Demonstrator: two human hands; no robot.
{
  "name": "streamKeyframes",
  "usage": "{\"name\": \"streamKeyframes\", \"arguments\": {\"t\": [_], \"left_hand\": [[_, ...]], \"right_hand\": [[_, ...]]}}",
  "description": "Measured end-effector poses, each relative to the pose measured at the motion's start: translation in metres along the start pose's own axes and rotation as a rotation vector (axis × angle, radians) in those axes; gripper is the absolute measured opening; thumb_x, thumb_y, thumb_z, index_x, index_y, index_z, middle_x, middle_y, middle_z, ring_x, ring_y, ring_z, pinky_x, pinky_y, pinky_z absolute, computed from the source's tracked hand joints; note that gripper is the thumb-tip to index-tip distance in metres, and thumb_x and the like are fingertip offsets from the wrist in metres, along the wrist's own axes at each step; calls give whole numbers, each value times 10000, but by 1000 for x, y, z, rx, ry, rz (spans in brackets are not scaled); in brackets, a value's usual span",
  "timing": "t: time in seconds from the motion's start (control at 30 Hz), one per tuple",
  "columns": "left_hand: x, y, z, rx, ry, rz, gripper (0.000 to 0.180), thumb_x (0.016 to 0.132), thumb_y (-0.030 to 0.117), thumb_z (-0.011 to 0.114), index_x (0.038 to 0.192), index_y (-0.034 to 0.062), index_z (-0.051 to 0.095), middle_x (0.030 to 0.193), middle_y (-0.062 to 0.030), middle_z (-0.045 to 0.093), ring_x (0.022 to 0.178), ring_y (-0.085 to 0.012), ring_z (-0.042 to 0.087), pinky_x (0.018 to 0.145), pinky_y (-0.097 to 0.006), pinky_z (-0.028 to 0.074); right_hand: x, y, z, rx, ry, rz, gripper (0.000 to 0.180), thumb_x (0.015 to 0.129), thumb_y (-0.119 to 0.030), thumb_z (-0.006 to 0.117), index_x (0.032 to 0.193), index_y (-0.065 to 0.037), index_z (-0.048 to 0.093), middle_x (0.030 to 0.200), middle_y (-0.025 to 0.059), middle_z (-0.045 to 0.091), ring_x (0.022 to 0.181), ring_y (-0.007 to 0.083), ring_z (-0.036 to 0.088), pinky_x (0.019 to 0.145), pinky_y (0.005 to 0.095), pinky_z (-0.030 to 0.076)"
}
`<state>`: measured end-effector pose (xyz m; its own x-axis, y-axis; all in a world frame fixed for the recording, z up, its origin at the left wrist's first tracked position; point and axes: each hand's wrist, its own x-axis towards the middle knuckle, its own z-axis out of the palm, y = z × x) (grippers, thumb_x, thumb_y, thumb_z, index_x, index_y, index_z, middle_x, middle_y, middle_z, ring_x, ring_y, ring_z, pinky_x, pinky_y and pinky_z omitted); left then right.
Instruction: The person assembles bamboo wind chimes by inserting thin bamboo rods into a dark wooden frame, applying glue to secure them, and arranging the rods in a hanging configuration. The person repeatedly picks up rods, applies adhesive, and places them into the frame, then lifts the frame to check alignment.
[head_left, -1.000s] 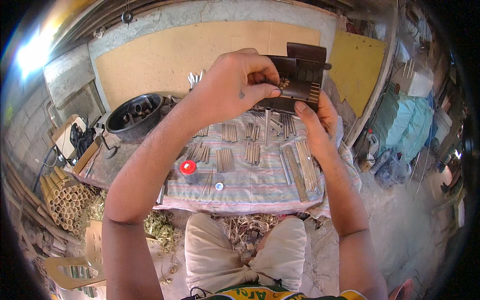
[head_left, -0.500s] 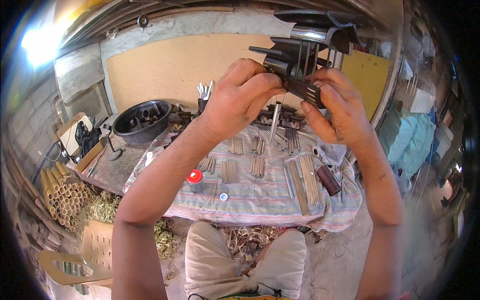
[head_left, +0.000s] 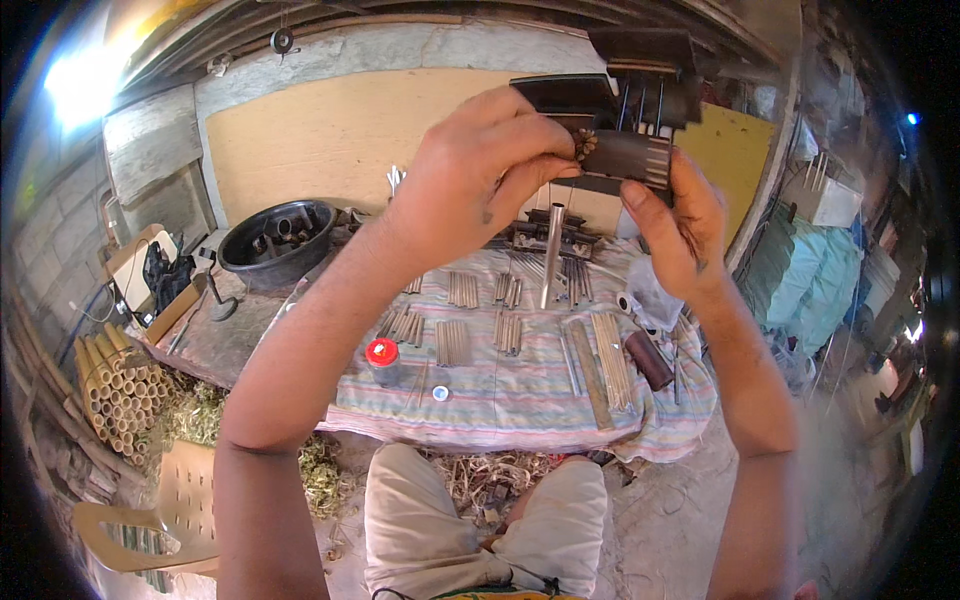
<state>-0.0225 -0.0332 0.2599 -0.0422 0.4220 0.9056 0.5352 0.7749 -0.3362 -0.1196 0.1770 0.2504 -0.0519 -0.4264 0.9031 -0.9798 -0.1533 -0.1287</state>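
Raised above the table is a dark brown bamboo model ship (head_left: 625, 155), with curved, sail-like panels standing on thin rods. A small flower-shaped ornament (head_left: 586, 144) shows on the side of its curved body, and pale stripes mark the right end. My left hand (head_left: 485, 170) pinches the left end, fingers closed by the ornament. My right hand (head_left: 685, 225) grips the right end, thumb in front and fingers behind. Below, a metal tube (head_left: 552, 255) stands upright on the striped cloth (head_left: 480, 405).
Bundles of short sticks (head_left: 453, 343), longer thin sticks (head_left: 612, 360), a flat wooden strip (head_left: 590, 375), a red-lidded jar (head_left: 383, 358) and a brown cylinder (head_left: 650, 360) lie on the cloth. A black basin (head_left: 278, 265) sits left. Bamboo tubes (head_left: 118, 400) and a plastic chair (head_left: 185, 505) stand lower left.
The model ship has been turned so its curved side and flower ornament face me. My right hand has shifted slightly right and down with it; both hands keep their hold.
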Motion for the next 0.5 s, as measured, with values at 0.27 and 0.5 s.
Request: {"name": "streamKeyframes", "arguments": {"t": [0.27,0.5], "left_hand": [[30,-1,-9,-274,-483,-414,156,811,66,729,893,-34,643,795,-55,636,756,-108,601,660,-273,480],[29,-2,0,-340,-503,-512,157,829,66,714,931,-42,661,840,-75,648,769,-113,607,685,-264,483]], "right_hand": [[-30,23,40,678,224,225,240,962,-123,541,1164,-9,599,1098,32,642,1017,87,569,925,256,444],[-36,34,45,804,272,313,250,955,-133,545,1170,-12,586,1088,36,643,1000,87,567,928,254,437]]}}
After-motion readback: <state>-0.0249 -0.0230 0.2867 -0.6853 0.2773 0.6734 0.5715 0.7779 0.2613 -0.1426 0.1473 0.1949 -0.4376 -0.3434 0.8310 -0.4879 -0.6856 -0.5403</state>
